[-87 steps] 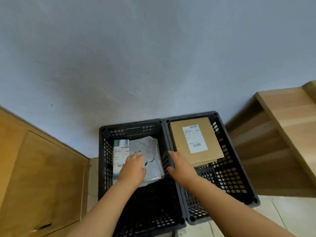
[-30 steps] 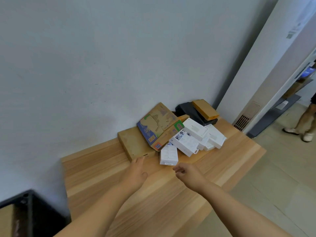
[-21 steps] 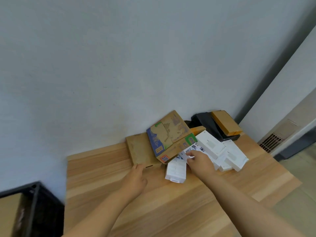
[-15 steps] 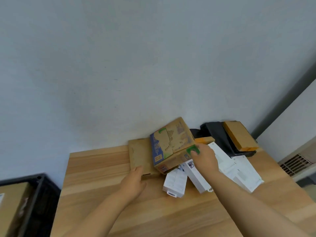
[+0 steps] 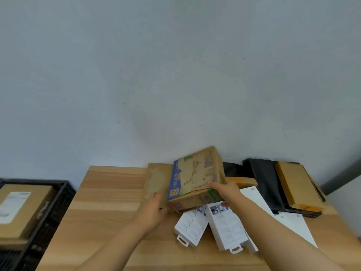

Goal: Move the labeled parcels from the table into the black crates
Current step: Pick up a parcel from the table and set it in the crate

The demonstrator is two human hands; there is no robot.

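A printed cardboard box [image 5: 195, 177] with blue and green markings is tilted up on the wooden table [image 5: 109, 192]. My right hand [image 5: 226, 189] grips its near right corner, thumb on top. My left hand [image 5: 153, 209] is at the near edge of a flat brown box [image 5: 157, 178] that lies under the printed one, fingers against that edge. Several white retail boxes [image 5: 224, 225] lie just in front. A black crate [image 5: 42, 216] at the far left holds a brown parcel with a white label [image 5: 21, 204].
A black bag [image 5: 267, 180] and a thin brown box [image 5: 295, 184] lie at the table's back right, against the grey wall. The crate stands lower than the table's left edge.
My view swung from the crates to the table. My right hand reached over the white boxes, took the printed box's corner and tilted it up. My left hand moved to the flat brown box.
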